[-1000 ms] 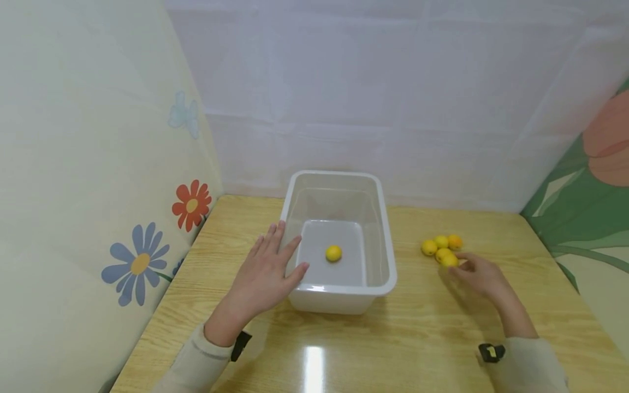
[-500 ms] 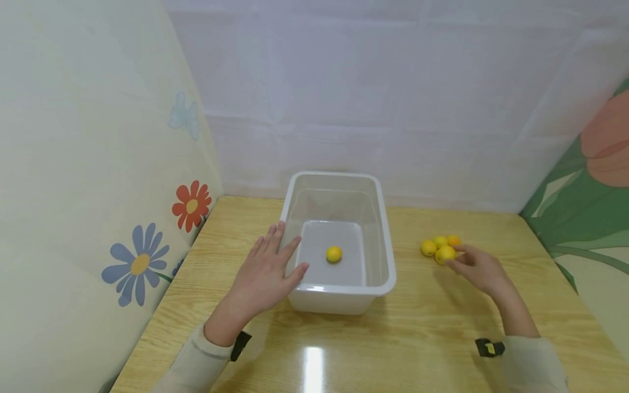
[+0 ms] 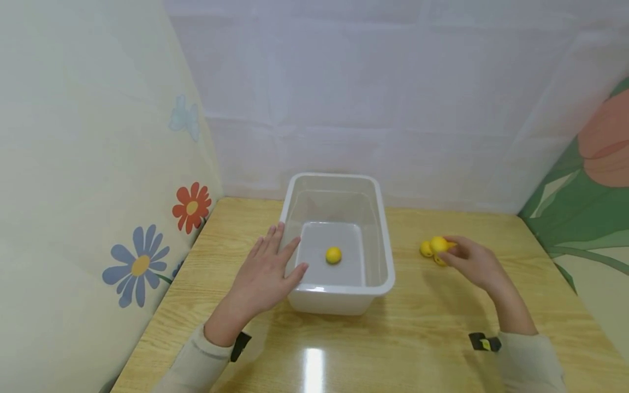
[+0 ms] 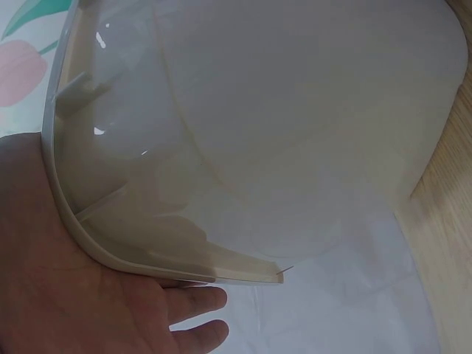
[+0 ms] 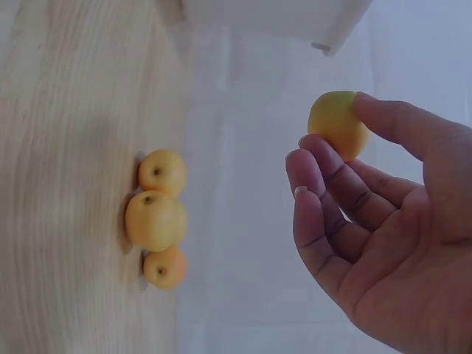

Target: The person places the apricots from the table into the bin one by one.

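My right hand pinches a small round yellow fruit between thumb and fingertips, raised over the table. Beneath it lies a cluster of similar fruits; in the right wrist view an upper fruit, a middle one and an orange-tinged one show. The held fruit and the hand partly cover this cluster in the head view. My left hand, fingers spread, rests on the left rim of a white plastic tub. Inside the tub, one yellow fruit sits on the bottom.
The tub stands on a wood-grain table, left of the fruit cluster. A white cloth backdrop rises behind the table. Panels with printed flowers flank it, a blue flower on the left side.
My right hand has picked a yellow fruit off the cluster and raised it, moving slightly left. The left hand stays at the tub's rim.
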`<state>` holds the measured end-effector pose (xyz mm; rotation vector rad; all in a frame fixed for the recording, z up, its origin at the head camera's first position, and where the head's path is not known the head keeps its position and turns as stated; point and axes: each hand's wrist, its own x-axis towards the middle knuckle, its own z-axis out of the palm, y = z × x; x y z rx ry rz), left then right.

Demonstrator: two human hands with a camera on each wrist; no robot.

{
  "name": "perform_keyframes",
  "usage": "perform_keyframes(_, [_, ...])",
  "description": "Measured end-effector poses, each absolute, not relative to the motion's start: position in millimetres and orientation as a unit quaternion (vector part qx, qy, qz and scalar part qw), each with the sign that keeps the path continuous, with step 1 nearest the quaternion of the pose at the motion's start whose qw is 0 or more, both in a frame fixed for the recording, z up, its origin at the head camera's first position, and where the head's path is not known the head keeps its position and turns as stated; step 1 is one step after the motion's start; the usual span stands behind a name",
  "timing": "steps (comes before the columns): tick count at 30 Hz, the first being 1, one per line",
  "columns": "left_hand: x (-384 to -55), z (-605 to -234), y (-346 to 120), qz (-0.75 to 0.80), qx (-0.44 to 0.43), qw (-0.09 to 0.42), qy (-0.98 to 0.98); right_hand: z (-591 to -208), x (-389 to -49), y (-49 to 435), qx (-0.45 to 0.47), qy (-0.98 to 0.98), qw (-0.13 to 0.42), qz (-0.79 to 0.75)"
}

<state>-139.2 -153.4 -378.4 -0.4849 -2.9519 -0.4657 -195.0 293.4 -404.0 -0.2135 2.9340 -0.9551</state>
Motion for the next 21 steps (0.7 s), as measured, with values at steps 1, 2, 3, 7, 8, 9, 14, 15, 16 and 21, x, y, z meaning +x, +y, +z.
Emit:
perform_keyframes(1, [-139,-378,-153,-0.154,-0.160,0.056,-0.974,-402,-195,292,-0.071,0.948,0.023,-0.310])
perform_keyframes(2, [-139,-379,-154,-0.154,-0.159,0.055,-0.974,-401,-195,290,-0.073,0.947,0.021,-0.311])
perform_keyframes(3, [-139,-379,-154,-0.155,-0.159,0.054,-0.974,-400,-195,288,-0.074,0.947,0.020,-0.312])
perform_keyframes(7, [-139,-380,-154,-0.156,-0.158,0.053,-0.974,-393,-197,281,-0.083,0.945,0.016,-0.316])
perform_keyframes(8, [-139,-380,-154,-0.156,-0.158,0.053,-0.974,-392,-197,279,-0.085,0.944,0.014,-0.318])
perform_keyframes(9, [-140,-380,-154,-0.157,-0.157,0.053,-0.974,-390,-198,277,-0.086,0.944,0.013,-0.319])
perform_keyframes(14, [-140,-380,-154,-0.156,-0.156,0.054,-0.974,-383,-199,267,-0.085,0.942,0.014,-0.325])
perform_keyframes(15, [-140,-381,-154,-0.157,-0.156,0.054,-0.974,-382,-200,266,-0.085,0.941,0.014,-0.326])
perform_keyframes(16, [-140,-381,-154,-0.157,-0.156,0.054,-0.974,-381,-200,264,-0.086,0.941,0.013,-0.328])
perform_keyframes(21, [-140,-380,-153,-0.158,-0.155,0.054,-0.974,-376,-202,259,-0.099,0.934,0.007,-0.343])
